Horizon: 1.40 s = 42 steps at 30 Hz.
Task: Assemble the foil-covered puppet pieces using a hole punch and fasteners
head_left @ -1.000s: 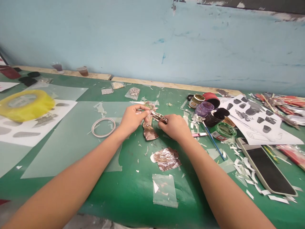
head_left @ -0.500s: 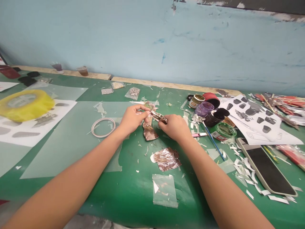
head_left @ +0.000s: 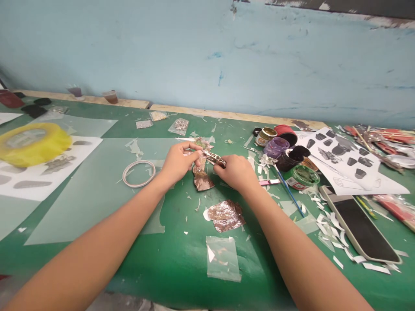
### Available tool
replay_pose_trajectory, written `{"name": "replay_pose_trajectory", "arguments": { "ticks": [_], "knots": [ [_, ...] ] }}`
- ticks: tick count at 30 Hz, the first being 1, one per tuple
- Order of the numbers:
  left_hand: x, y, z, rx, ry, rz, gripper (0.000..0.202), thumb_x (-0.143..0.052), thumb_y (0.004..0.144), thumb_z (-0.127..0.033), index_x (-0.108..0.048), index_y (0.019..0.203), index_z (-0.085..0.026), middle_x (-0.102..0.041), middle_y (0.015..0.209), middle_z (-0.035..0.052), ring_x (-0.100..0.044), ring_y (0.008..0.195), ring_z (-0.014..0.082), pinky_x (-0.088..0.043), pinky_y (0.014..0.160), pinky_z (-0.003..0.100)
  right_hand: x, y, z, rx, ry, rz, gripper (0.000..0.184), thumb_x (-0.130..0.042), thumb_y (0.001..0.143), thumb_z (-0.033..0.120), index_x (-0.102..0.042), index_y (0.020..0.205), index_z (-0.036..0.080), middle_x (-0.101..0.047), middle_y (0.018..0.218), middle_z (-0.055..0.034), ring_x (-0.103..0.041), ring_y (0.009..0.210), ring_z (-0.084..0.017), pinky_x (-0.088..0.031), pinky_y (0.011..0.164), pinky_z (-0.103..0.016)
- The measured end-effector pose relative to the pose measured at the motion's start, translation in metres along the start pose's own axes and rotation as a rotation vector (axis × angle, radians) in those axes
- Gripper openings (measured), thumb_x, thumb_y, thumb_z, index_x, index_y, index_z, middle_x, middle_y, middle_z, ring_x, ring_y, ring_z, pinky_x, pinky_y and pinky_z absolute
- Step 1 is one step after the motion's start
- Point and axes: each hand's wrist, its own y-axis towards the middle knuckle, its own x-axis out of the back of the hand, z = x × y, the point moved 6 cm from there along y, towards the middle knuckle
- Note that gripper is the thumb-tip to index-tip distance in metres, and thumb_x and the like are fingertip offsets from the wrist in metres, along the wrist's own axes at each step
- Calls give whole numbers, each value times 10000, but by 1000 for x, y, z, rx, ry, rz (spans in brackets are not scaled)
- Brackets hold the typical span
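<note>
Near the middle of the table, my left hand [head_left: 179,164] is closed in a pinch at the tip of a metal tool; what it holds is too small to make out. My right hand [head_left: 238,172] is closed around the near end of that slim, shiny metal tool [head_left: 215,159], which has a patterned dark-and-gold body and points left toward my left fingertips. Under the fingers lies a crinkled coppery foil piece [head_left: 203,180], partly hidden by my hands. Closer to me, a second coppery foil piece [head_left: 227,215] rests flat.
A ring of narrow tape [head_left: 123,178] lies left of my hands, a wide yellow tape roll [head_left: 53,147] farther left. To the right stand paint jars [head_left: 301,177], a blue brush [head_left: 289,190] and a phone [head_left: 365,229] among paper scraps. Small bead bags [head_left: 179,126] lie behind.
The whole view has shifted very slightly. Both hands stay joined at the metal tool with almost the same grip, and nothing on the table has visibly moved.
</note>
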Motion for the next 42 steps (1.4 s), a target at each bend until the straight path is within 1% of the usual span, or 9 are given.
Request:
{"name": "replay_pose_trajectory", "arguments": {
  "ticks": [9,13,14,17,20,24,31,37,42],
  "knots": [
    [-1,1,0,6,10,-5,159,-652,733,-296,-644,828,-170,-604,522,-12,-403,406,75,-335,428,214,-2,1,0,12,-23,-2,259,-464,834,315,-672,739,194,-697,756,-96,-594,659,-196,-269,526,-279],
    [0,2,1,-29,101,1,182,-633,763,-350,-629,845,-188,-624,548,-9,-412,408,86,-331,436,221,-5,4,0,10,-54,3,272,-455,834,309,-681,745,188,-699,763,-110,-611,670,-209,-285,524,-284],
    [3,2,0,-50,143,-20,200,-619,781,-385,-621,850,-197,-624,548,-12,-414,408,90,-325,438,222,-5,5,0,4,-66,4,275,-455,834,311,-684,748,187,-701,771,-114,-618,681,-216,-290,525,-285],
    [19,5,-5,-136,200,-164,230,-553,839,-444,-585,842,-216,-575,510,-33,-410,404,95,-298,443,225,-8,6,0,-19,-99,21,275,-464,834,320,-698,768,190,-707,789,-118,-636,713,-232,-317,532,-284],
    [33,7,-10,-202,85,-264,212,-521,870,-424,-550,811,-223,-534,507,-40,-397,407,92,-307,449,231,-9,5,2,-14,-142,34,279,-465,837,313,-710,790,188,-713,804,-121,-642,730,-227,-343,549,-279],
    [41,9,-11,-224,-25,-329,204,-512,886,-393,-517,763,-231,-516,512,-43,-394,418,87,-331,467,233,-10,1,4,11,-203,44,287,-456,840,305,-708,807,172,-713,813,-131,-634,724,-219,-342,553,-277],
    [42,8,-9,-222,-68,-348,209,-483,916,-382,-538,783,-230,-509,521,-38,-418,450,84,-343,488,233,-11,3,3,40,-210,101,303,-450,860,326,-646,690,170,-674,724,-128,-584,631,-204,-278,514,-287],
    [46,11,-6,-217,-129,-388,217,-516,903,-437,-576,847,-237,-512,528,-32,-462,490,99,-326,489,242,-12,6,4,37,-254,141,292,-447,842,296,-675,718,162,-679,749,-143,-574,649,-216,-287,530,-297],
    [44,11,-5,-164,-128,-378,225,-508,912,-461,-577,886,-249,-505,534,-26,-484,541,114,-316,509,262,-13,6,2,3,-273,114,298,-444,850,304,-670,727,155,-672,762,-155,-582,666,-228,-280,537,-300]
  ]
}}
